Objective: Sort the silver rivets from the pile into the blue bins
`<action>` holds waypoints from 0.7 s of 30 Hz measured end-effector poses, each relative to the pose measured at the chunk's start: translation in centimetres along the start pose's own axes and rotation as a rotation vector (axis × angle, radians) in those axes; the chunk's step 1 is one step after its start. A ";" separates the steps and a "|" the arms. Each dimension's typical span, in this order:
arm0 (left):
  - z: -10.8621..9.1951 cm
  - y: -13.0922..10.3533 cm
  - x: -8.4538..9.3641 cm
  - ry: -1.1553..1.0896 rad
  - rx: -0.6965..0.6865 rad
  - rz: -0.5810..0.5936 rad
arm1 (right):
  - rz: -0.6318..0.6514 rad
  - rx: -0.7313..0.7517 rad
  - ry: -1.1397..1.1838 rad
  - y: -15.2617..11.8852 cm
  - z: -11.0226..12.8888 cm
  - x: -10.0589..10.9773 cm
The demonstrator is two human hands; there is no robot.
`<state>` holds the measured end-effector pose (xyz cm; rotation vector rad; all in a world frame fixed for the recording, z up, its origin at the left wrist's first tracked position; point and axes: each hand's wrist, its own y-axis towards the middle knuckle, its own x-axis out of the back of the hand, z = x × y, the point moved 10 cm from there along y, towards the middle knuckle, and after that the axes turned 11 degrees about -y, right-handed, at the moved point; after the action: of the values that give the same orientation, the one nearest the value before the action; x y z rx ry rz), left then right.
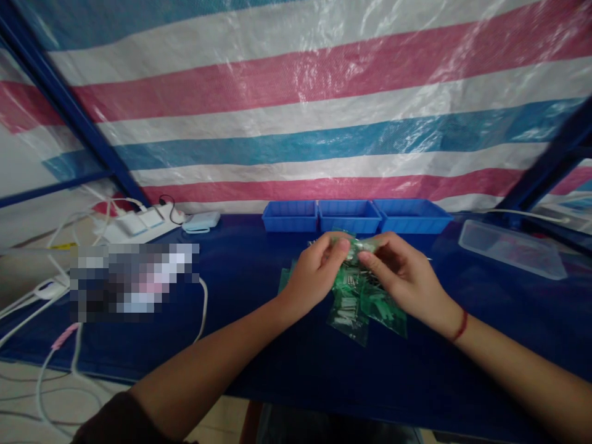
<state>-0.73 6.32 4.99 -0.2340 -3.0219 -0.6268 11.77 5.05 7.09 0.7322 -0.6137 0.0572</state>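
My left hand (319,265) and my right hand (400,271) are close together over the middle of the dark blue table. Between them is a small clear plastic bag (355,250), pinched by the thumb and fingers of each hand. Its contents are too blurred to name. Below and around my hands lies a pile of small green-tinted plastic bags (348,308), some with short silvery or pale pieces inside. One bag (383,305) sticks out under my right hand. Part of the pile is hidden behind my hands.
Three blue bins (349,217) stand in a row behind the pile. A clear plastic lid or tray (511,250) lies at the right. On the left are a white power strip (139,223), a light blue device (201,222), cables (203,308) and a pixelated area.
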 end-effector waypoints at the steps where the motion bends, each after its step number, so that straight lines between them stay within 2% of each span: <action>1: 0.1 0.1 0.2 -0.026 0.018 -0.023 | -0.043 0.056 -0.064 -0.1 0.6 0.7; 3: 1.0 0.3 0.2 -0.126 0.114 -0.026 | -0.109 0.177 -0.186 -0.2 2.1 1.9; 6: 2.6 0.3 -1.6 -0.258 0.298 0.137 | -0.135 0.302 -0.294 -0.5 3.8 2.5; 8: 2.5 0.0 -2.6 -0.296 0.327 0.250 | -0.130 0.336 -0.314 -0.5 4.5 2.5; 9: 2.3 0.0 -2.8 -0.312 0.310 0.269 | -0.129 0.339 -0.314 -0.5 4.6 2.4; 12: 1.5 0.3 -2.1 -0.331 0.212 0.206 | -0.161 0.250 -0.289 -0.4 4.0 2.6; 15: 0.6 0.7 -0.5 -0.204 0.085 0.093 | -0.139 0.054 -0.126 -0.4 2.0 2.2; 18: -2.3 0.6 0.5 0.138 -0.180 0.062 | 0.015 -0.135 0.164 -0.5 0.2 0.0; 21: -5.1 -0.5 -0.5 0.565 -0.473 0.143 | 0.158 -0.337 0.491 -0.5 -1.1 -2.5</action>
<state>-0.24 3.77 9.49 -0.2349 -2.2696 -1.1569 10.37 5.74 4.77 0.3207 -0.1996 0.2652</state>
